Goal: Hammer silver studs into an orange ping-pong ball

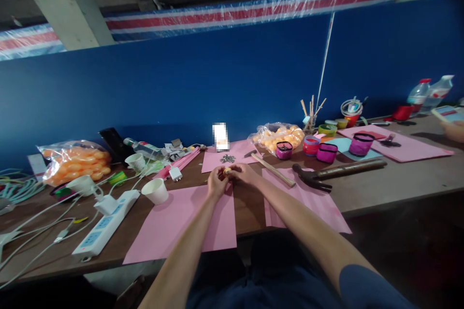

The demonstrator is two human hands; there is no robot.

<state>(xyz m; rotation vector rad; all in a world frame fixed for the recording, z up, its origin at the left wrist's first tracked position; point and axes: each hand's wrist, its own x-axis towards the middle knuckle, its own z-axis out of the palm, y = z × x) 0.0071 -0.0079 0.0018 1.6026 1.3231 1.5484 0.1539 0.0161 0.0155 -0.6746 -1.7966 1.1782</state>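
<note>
My left hand (216, 182) and my right hand (243, 174) meet above the wooden table (398, 176), fingers pinched together on a small yellow-orange object (226, 171) held between them. They hover over the gap between two pink paper sheets (188, 222). A small pile of metal bits (227, 158) lies on another pink sheet just beyond my hands. A thin wooden stick (272, 170) lies to the right of my right hand.
A hammer (337, 172) lies to the right. Small coloured tape rolls (326, 152) and a bag of orange balls (279, 136) sit behind. On the left are a second bag of orange balls (74, 160), paper cups (155, 191), a power strip (105, 222) and cables. Another person's hand (451, 130) shows far right.
</note>
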